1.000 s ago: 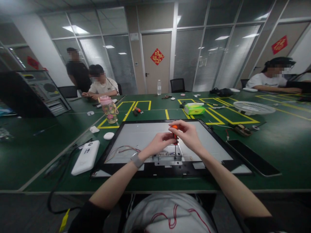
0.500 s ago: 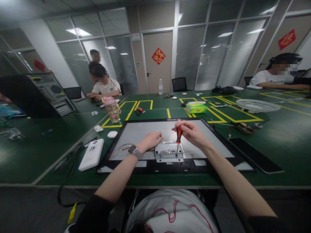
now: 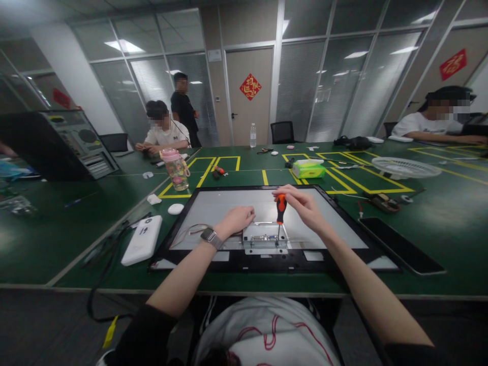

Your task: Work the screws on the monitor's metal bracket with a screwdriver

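Note:
A screwdriver (image 3: 281,209) with an orange and black handle stands nearly upright, its tip down at the right part of a metal bracket box (image 3: 263,235) with connector ports. At the top of the handle is my right hand (image 3: 299,203), fingers closed around its end. My left hand (image 3: 237,219), a watch on its wrist, rests with curled fingers by the box's upper left corner; what its fingertips grip, if anything, is hidden. Under both lies a flat display panel (image 3: 206,203) with a black frame, back side up. Thin wires (image 3: 190,230) run across its left part.
Left of the panel are a white power bank (image 3: 142,240), a white round case (image 3: 176,209) and a pink-lidded bottle (image 3: 175,170). A black phone (image 3: 400,245) lies at right. Beyond are a green tissue pack (image 3: 308,169), a fan guard (image 3: 406,167) and a computer case (image 3: 72,145). Other people are around the table.
My right fingers have shifted on the screwdriver's handle, which shows more of its orange top. My left hand has stayed in place. A standing person in the background has moved right.

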Tool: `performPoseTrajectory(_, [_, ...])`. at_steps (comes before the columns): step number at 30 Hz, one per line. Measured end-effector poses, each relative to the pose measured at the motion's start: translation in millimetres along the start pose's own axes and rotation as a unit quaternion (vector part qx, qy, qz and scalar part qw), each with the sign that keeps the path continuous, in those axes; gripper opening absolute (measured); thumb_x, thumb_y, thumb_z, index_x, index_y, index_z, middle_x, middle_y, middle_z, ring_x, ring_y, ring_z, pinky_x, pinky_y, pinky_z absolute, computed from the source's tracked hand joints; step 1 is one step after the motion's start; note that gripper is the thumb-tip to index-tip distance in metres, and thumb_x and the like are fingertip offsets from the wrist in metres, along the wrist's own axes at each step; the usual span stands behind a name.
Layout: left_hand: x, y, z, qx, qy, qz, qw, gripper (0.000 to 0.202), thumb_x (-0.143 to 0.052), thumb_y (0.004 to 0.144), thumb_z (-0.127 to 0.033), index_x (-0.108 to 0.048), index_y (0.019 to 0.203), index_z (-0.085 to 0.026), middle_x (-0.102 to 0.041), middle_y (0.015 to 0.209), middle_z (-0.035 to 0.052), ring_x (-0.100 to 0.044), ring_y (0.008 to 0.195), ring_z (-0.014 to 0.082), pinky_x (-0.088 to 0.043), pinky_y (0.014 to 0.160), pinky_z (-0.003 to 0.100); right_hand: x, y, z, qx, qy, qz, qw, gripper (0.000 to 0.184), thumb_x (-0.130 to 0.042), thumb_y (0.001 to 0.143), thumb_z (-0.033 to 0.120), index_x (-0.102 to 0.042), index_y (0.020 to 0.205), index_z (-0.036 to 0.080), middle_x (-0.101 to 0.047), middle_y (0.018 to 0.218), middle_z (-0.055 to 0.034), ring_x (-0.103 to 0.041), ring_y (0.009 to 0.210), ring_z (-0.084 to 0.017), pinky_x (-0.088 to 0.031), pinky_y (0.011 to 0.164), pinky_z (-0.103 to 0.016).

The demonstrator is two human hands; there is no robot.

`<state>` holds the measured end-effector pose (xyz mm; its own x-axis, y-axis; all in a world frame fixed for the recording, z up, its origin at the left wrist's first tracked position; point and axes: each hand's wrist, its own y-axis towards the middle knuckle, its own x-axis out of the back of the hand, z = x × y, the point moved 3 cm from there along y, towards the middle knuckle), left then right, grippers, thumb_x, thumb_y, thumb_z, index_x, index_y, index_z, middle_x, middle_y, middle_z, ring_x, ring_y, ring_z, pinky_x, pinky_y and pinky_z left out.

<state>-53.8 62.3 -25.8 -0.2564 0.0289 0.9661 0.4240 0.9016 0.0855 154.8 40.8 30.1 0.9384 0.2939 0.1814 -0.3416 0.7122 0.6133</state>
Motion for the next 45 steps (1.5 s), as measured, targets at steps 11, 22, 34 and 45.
performPoseTrajectory(11, [-2.8, 1.1, 0.3, -0.002, 0.025, -0.001, 1.0, 0.028, -0.041, 0.099, -0.03, -0.066, 0.105, -0.016, -0.073, 0.097, 0.013, -0.068, 0.088, 0.0263, -0.046, 0.076, 0.033, -7.0, 0.3, -12.5, -0.033, 0.186, -0.005, 0.982, 0.022, -0.084, 0.069, 0.042, -0.072, 0.071, 0.024, -0.057, 0.079, -0.0002, -0.059, 0.075, -0.016, -0.051, 0.072, -0.032])
performPoseTrajectory(22, [1.8, -1.3, -5.4, 0.008, 0.056, 0.011, 0.998, 0.027, -0.04, 0.1, -0.028, -0.064, 0.106, -0.018, -0.073, 0.1, 0.0105, -0.068, 0.09, 0.0242, -0.048, 0.077, 0.031, -14.4, -1.9, -12.3, -0.1, 0.285, 0.059, 0.952, 0.021, -0.071, 0.084, 0.044, -0.072, 0.086, 0.023, -0.066, 0.086, -0.0034, -0.062, 0.079, -0.017, -0.052, 0.081, -0.035])
performPoseTrajectory(34, [1.4, -1.6, -5.7, 0.011, 0.042, 0.008, 0.999, 0.027, -0.041, 0.099, -0.027, -0.065, 0.108, -0.018, -0.073, 0.099, 0.0103, -0.068, 0.091, 0.0238, -0.049, 0.08, 0.031, -11.5, -2.1, -12.4, -0.122, 0.299, 0.066, 0.944, 0.021, -0.07, 0.086, 0.041, -0.071, 0.099, 0.024, -0.067, 0.086, -0.0027, -0.064, 0.078, -0.016, -0.053, 0.083, -0.035])
performPoseTrajectory(45, [1.6, -3.0, -5.9, 0.016, 0.042, 0.013, 0.999, 0.027, -0.041, 0.1, -0.028, -0.065, 0.108, -0.018, -0.073, 0.103, 0.0104, -0.068, 0.093, 0.0242, -0.049, 0.08, 0.031, -8.3, 0.4, -15.2, -0.076, 0.233, 0.01, 0.969, 0.015, -0.084, 0.072, 0.034, -0.074, 0.078, 0.025, -0.062, 0.082, 0.0, -0.06, 0.076, -0.014, -0.049, 0.072, -0.029])
